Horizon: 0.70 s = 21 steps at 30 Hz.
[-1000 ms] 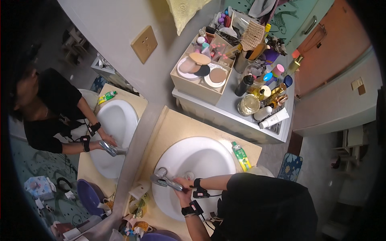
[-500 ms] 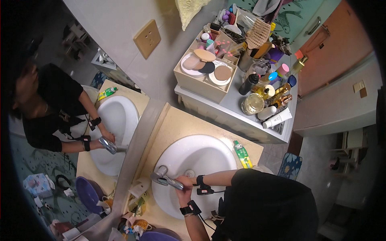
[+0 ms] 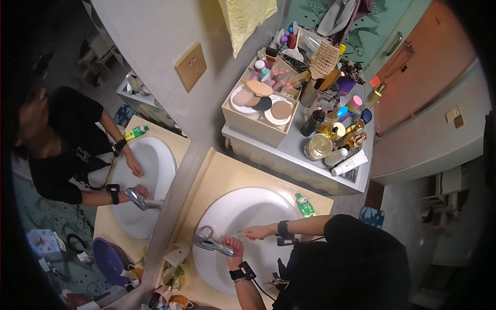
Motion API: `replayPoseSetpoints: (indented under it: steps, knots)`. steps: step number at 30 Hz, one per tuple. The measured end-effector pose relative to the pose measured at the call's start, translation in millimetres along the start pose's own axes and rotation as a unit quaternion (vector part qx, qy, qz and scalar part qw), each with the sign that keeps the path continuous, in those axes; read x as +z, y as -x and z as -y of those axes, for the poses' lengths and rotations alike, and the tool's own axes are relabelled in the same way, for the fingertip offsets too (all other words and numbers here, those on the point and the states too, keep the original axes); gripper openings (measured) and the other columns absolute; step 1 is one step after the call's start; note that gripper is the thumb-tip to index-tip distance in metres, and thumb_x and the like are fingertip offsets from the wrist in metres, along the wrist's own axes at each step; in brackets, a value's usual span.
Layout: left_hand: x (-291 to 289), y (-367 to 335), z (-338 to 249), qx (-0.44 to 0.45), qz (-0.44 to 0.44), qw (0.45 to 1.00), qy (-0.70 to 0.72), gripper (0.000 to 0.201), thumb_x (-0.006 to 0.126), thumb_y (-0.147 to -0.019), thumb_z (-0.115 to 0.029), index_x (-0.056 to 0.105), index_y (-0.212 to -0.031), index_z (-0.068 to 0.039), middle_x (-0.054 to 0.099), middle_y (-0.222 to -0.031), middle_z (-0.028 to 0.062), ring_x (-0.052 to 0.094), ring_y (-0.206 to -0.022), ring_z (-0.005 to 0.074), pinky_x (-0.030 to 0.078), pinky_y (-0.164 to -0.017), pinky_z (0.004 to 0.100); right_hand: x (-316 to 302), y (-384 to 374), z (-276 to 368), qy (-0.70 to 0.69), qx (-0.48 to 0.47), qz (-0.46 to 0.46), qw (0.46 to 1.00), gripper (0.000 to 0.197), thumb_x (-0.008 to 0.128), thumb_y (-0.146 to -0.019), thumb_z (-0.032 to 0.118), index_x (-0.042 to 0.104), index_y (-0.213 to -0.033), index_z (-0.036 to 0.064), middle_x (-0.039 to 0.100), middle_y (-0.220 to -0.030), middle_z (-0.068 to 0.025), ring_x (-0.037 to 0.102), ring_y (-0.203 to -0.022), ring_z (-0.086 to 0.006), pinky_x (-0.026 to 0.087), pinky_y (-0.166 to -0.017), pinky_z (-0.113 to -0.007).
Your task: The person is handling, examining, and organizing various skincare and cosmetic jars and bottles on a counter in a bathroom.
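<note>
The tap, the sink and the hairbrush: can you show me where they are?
Tap (image 3: 207,243): head view, on its shiny metal body.
Sink (image 3: 271,217): head view, on the bare inside of the white bowl.
Hairbrush (image 3: 324,60): head view, on the middle of its broad head.

A: Missing anything at the left hand (image 3: 235,249)?
B: Missing part of it behind the faucet (image 3: 205,241); cannot tell touching from apart.
A: Beyond the right hand (image 3: 257,232)?
B: Cannot see the end of a green tube (image 3: 305,205) behind the sleeve (image 3: 356,243).
A: Farther out?
B: See a yellow cloth (image 3: 248,19) cut by the upper edge, above both hands; only a sliver of purple basin (image 3: 207,308) below the left.
</note>
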<state>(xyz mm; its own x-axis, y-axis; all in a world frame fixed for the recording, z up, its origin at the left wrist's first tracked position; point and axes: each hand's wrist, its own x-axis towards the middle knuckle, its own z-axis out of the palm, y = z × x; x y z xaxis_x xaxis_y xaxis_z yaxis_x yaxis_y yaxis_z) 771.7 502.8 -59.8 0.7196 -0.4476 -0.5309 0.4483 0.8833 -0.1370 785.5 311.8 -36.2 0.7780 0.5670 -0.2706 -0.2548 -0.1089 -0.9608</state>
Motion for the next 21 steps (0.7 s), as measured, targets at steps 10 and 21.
replayPoseSetpoints:
  steps: [10,21]
  knots:
    - [-22,12,-21,0.131,-0.115,0.951,-0.254,0.014,0.046,-0.089,-0.022,0.046,-0.084,-0.009,0.045,-0.067,-0.0015,0.044,-0.056,0.0102,0.039,-0.049,0.0230,31,-31,15,-0.067,0.169,0.081,0.980,0.044,0.042,-0.086,0.037,0.055,-0.060,0.0033,0.053,-0.053,-0.0064,0.044,-0.037,-0.0142,0.037,-0.036,-0.027]
    - [16,36,-11,0.228,-0.111,0.909,-0.329,0.035,0.044,-0.089,-0.030,0.047,-0.116,-0.007,0.053,-0.111,0.0043,0.050,-0.101,0.0160,0.038,-0.089,0.0305,110,-91,-33,-0.364,0.090,-0.034,0.927,0.024,0.045,-0.089,0.028,0.053,-0.101,0.0083,0.058,-0.087,-0.0001,0.052,-0.068,-0.0081,0.043,-0.052,-0.023]
